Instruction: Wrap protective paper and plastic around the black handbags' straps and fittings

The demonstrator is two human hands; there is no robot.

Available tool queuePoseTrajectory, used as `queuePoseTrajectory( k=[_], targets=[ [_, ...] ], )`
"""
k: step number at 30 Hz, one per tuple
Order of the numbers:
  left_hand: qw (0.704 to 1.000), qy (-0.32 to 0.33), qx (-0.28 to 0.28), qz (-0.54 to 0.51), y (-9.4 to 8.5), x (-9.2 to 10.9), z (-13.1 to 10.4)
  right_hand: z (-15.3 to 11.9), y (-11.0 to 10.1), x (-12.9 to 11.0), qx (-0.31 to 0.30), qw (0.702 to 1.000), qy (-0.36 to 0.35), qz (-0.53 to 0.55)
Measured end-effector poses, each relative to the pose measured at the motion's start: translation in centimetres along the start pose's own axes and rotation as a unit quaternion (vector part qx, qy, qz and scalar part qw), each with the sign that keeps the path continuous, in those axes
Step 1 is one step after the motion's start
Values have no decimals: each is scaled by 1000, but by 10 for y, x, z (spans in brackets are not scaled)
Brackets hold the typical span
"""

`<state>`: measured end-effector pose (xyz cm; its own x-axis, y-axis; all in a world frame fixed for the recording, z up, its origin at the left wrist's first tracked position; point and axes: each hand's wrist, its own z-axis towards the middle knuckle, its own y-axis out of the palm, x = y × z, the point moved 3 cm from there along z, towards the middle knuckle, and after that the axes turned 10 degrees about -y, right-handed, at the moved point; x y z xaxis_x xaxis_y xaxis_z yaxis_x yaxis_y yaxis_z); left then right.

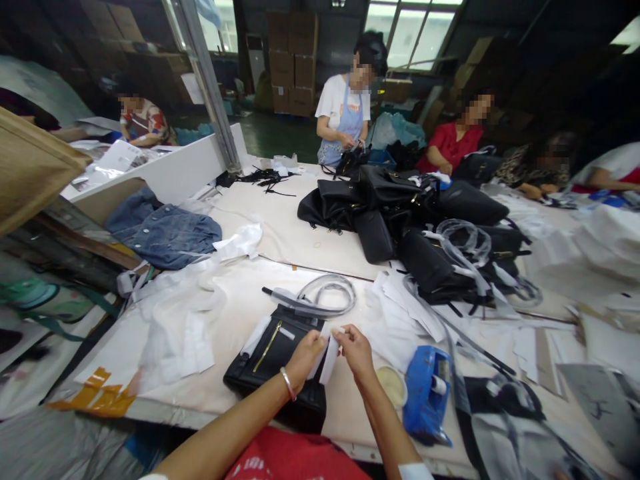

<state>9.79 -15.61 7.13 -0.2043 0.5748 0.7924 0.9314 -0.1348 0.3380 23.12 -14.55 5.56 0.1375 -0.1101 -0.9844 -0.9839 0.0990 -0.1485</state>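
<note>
A black bag [255, 379] with a gold zipper [269, 345] lies on the table right in front of me, partly covered by my left forearm. White wrapping is on the bag's left side and a small white piece sits by the zipper. Over the bag's right edge, my left hand [305, 358] pinches a white paper strip [330, 363]. My right hand [356, 348] has its fingers closed on the same white paper, close to the left. Whether it is one piece or two, I cannot tell. Behind the bag curls a plastic-wrapped strap [345, 297].
Right of my hands are a blue tape dispenser [425, 393] and a round yellowish disc [393, 385]. Several black bags [375, 237] are heaped farther back. A denim garment [165, 230] lies at left. Co-workers [345, 113] are across the table.
</note>
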Motion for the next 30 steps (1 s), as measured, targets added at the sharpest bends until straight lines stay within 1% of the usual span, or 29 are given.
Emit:
queuePoseTrajectory(
  k=[2, 4, 6, 8, 9, 11, 13, 15, 17, 19, 22, 24, 27, 30],
  targets=[
    [998, 27, 46, 37, -1, -6, -2, -2, 3, 1, 39, 998, -15, -52],
    [992, 54, 94, 72, -1, -11, 0, -4, 7, 0, 70, 989, -42, -120],
    [984, 63, 143, 91, -3, -13, 3, -5, 12, -3, 91, 977, -65, -181],
    [978, 59, 177, 88, -4, -14, 6, -7, 15, -6, 107, 970, -71, -207],
    [978, 53, 183, 83, -5, -13, 7, -8, 16, -6, 108, 972, -64, -197],
    [981, 41, 172, 75, -5, -13, 9, -11, 16, -5, 89, 988, -35, -121],
    [986, 29, 151, 69, -4, -13, 10, -17, 15, -2, 47, 999, 1, -8],
    [991, 18, 120, 62, -2, -14, 11, -23, 12, -1, 12, 997, 22, 70],
    [994, 17, 89, 61, 0, -14, 11, -29, 8, -1, 14, 994, 29, 101],
    [993, 35, 76, 87, 2, -15, 11, -31, 5, 0, 37, 991, 38, 120],
    [978, 77, 106, 161, 3, -17, 10, -31, 4, 3, 63, 987, 55, 139],
    [967, 89, 133, 196, 2, -20, 9, -31, 4, 5, 75, 987, 61, 131],
    [958, 84, 166, 218, 2, -21, 8, -30, 3, 6, 88, 988, 62, 109],
    [955, 73, 190, 214, 4, -18, 7, -29, 3, 3, 85, 991, 54, 92]
  ],
)
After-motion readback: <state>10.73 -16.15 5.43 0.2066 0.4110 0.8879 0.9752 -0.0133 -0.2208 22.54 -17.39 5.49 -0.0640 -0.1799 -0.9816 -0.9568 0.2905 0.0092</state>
